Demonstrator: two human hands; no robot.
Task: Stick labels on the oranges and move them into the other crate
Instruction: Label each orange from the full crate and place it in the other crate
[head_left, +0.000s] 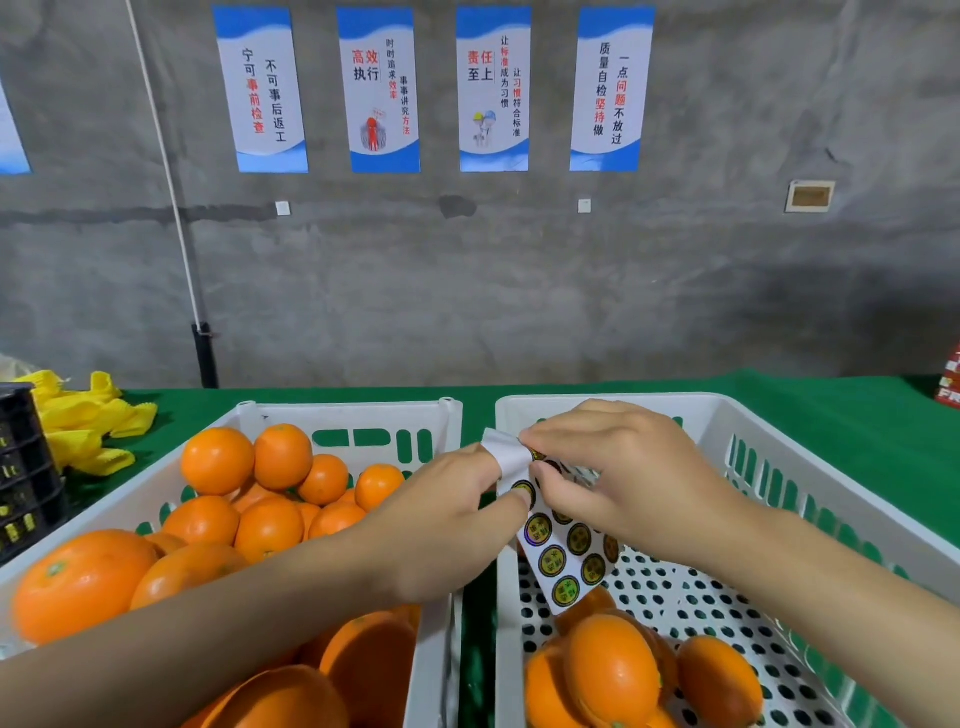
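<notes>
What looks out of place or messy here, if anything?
Nothing spilled or damaged. The label sheet is bent back at its top, where the left hand and right hand pinch it. Yellow nets lie heaped at far left.

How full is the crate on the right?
Mostly empty: the right crate holds a few oranges at its near end, and much of its perforated floor shows bare.
</notes>
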